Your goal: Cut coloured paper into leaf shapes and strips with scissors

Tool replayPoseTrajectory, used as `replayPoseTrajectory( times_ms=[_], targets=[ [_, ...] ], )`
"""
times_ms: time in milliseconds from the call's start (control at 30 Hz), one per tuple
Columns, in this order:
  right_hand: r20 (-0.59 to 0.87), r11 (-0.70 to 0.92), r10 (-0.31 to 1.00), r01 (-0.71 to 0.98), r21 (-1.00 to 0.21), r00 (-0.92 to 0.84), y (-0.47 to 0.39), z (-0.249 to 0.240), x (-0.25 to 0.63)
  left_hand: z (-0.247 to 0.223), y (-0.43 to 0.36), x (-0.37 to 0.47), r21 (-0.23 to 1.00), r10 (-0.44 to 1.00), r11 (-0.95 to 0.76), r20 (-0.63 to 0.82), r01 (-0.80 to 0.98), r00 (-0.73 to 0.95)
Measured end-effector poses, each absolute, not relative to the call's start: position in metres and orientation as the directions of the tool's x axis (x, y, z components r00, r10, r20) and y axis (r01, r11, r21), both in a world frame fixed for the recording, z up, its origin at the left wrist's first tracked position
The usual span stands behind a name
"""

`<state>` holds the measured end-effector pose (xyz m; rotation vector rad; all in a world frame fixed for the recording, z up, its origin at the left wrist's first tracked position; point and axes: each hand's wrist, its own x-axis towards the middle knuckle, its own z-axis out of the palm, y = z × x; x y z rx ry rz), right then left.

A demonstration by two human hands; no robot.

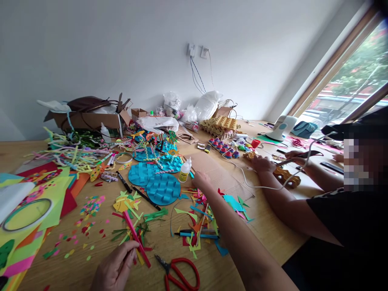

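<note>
My left hand [117,264] is at the bottom of the head view, pinching a pink paper strip [133,230] that slants over a pile of green and yellow paper strips. Stretched forward, my right hand [201,180] is closed at the left edge of a flat cardboard sheet [212,167]. What its fingers hold, if anything, is hidden. Just left of it stand an upright glue bottle [184,169] and a round blue woven paper piece [163,189]. Red-handled scissors [178,273] lie on the table between my arms. Paper scraps [197,220] are spread beneath my right forearm.
Pipe cleaners [66,149], coloured paper sheets [54,194] and a tape roll [27,214] are at the left. A cardboard box [87,121] and egg trays [220,126] sit at the back. At right, a co-worker's hand [264,165] touches egg-carton pieces [286,178]; a white cable [251,186] crosses there.
</note>
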<state>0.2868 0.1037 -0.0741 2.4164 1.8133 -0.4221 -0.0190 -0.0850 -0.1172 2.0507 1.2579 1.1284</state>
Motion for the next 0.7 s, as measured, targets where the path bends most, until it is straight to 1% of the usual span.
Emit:
replayPoseTrajectory(
  times_ms=[233,467,600,700],
  targets=[
    [-0.264,-0.31,0.93,0.933,-0.182,0.257,0.101,-0.072,0.297,-0.108,-0.085,-0.015,0.749,0.894,-0.441,0.414,0.494,0.171],
    [-0.22,-0.31,0.945,0.879,-0.362,0.242,0.076,-0.06,0.328,-0.11,-0.086,-0.017,0.754,0.895,-0.443,0.401,0.485,0.194],
    [-0.18,-0.294,0.955,0.831,-0.473,0.236,0.057,-0.061,0.339,-0.108,-0.086,-0.016,0.763,0.899,-0.436,0.392,0.477,0.194],
    [-0.17,-0.285,0.958,0.805,-0.521,0.229,0.046,-0.065,0.347,-0.105,-0.085,-0.015,0.772,0.905,-0.422,0.388,0.474,0.175]
  ],
)
